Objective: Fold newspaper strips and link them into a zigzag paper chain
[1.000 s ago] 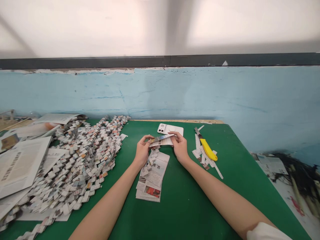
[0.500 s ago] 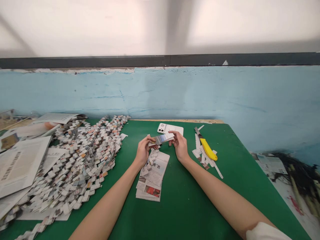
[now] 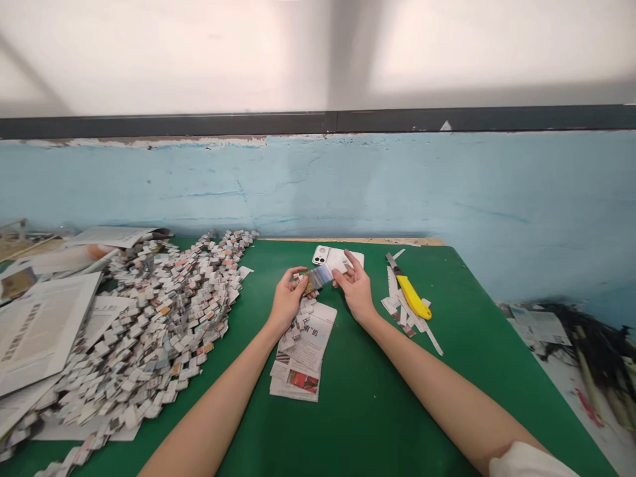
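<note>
A piece of folded newspaper [image 3: 319,277], with a bluish and brown print, is held up between my two hands. My left hand [image 3: 288,298] pinches its left end between thumb and fingers. At the right end, my right hand [image 3: 355,288] grips it by thumb and fingertips, with the index finger raised. A short chain of folded paper links [image 3: 297,326] hangs below my left hand over a stack of cut newspaper pieces [image 3: 305,354]. Just behind my hands lies a white phone [image 3: 355,257], partly covered by my right fingers.
A large heap of woven paper chain [image 3: 169,318] covers the table's left side, beside newspaper sheets [image 3: 44,324]. To the right, a yellow-handled knife [image 3: 413,296] rests on paper scraps [image 3: 397,305]. The green table [image 3: 387,411] meets a blue wall [image 3: 348,185].
My right hand has shifted its hold on the folded paper, and its index finger is now lifted. The paper looks shorter and more tilted between my hands.
</note>
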Demonstrator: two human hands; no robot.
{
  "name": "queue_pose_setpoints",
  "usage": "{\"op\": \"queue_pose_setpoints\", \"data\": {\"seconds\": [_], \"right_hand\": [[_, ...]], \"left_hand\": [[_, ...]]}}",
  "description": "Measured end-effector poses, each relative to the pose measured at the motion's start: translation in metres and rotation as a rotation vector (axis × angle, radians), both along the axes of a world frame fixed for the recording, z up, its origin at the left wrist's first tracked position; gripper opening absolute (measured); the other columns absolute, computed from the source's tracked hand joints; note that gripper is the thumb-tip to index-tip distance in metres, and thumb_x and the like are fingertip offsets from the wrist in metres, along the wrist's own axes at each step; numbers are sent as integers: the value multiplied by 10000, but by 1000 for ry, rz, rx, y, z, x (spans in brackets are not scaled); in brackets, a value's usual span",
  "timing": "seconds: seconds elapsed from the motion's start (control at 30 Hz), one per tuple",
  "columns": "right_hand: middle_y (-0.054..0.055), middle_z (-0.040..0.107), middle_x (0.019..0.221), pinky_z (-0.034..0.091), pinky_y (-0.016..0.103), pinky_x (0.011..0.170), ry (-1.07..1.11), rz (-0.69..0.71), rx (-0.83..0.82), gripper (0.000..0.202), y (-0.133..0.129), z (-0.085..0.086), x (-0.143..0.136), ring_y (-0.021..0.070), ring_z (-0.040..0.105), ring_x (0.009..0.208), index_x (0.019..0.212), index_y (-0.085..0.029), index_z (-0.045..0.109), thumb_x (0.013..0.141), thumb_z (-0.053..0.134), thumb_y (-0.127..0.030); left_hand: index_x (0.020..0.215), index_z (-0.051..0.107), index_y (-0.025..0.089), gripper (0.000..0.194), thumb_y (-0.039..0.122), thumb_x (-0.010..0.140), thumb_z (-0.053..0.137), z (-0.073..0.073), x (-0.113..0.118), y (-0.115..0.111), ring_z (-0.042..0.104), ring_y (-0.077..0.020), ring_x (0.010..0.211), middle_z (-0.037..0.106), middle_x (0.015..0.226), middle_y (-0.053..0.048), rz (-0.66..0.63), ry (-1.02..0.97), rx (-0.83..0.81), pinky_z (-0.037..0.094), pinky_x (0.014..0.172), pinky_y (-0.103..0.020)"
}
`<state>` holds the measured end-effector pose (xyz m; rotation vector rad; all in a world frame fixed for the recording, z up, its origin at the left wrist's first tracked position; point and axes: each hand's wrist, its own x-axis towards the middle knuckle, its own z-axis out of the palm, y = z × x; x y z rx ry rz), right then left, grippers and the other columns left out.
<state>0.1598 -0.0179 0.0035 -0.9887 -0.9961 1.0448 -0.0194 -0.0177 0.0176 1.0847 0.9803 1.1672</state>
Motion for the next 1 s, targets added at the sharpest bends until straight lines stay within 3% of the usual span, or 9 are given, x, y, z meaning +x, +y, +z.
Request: {"op": "queue_pose_setpoints", "data": {"seconds": [0.07,0.13,0.2,0.27,0.43,0.53,0.73,1.0], "right_hand": [[1,659,743,509,313,659,-3,108,2,529,-1,3,0,159,608,621,1269,-203,628,830,748,-473],[20,668,675,507,325,657,-64,194,-11,364,-2,5,-1,180,618,611,989,-185,723,850,714,-522],[43,661,610,494,328,641,-161,212,-27,425,-3,7,-1,186,606,582,693,-182,696,877,664,-564],[48,639,564,477,321,631,-222,178,-35,520,-4,8,-1,181,584,561,558,-187,636,899,628,-579],[12,573,530,407,279,574,-216,140,-45,502,-5,8,0,145,499,530,590,-187,598,891,630,-587],[-15,507,519,345,262,528,-207,178,-52,468,-6,6,-2,124,421,514,642,-176,614,864,658,-585],[10,601,686,355,260,550,-156,259,-75,430,-5,-1,-4,140,470,602,850,-149,718,821,712,-578],[-24,469,591,236,259,504,-165,237,-50,447,-5,-1,-2,105,351,529,707,-173,598,895,643,-576]], "left_hand": [[1182,562,170,520,520,835,730,-1,0,1,685,-182,608,714,703,-30,-2,-37,-18,533,621,-280],[1119,571,173,486,540,836,718,-3,0,1,688,-185,616,719,711,-31,-8,-63,-28,534,639,-287],[1048,586,175,448,545,833,719,-5,0,2,684,-181,618,719,706,-28,-27,-50,-30,517,633,-272],[981,596,177,410,528,823,736,-6,-1,1,675,-173,616,722,709,-28,-49,-19,-30,489,609,-251],[827,606,171,347,489,817,746,-2,-2,-3,672,-178,632,705,682,-27,-120,35,-24,468,599,-244],[837,651,159,356,507,828,724,3,-2,-5,691,-201,692,724,734,-46,-161,105,-18,484,617,-256],[856,699,141,383,518,808,749,3,0,-5,619,-143,630,719,757,-42,-142,206,20,450,590,-232],[870,679,138,439,567,804,739,1,-1,-3,643,-152,593,737,740,-55,-188,152,-58,463,558,-233]]}}
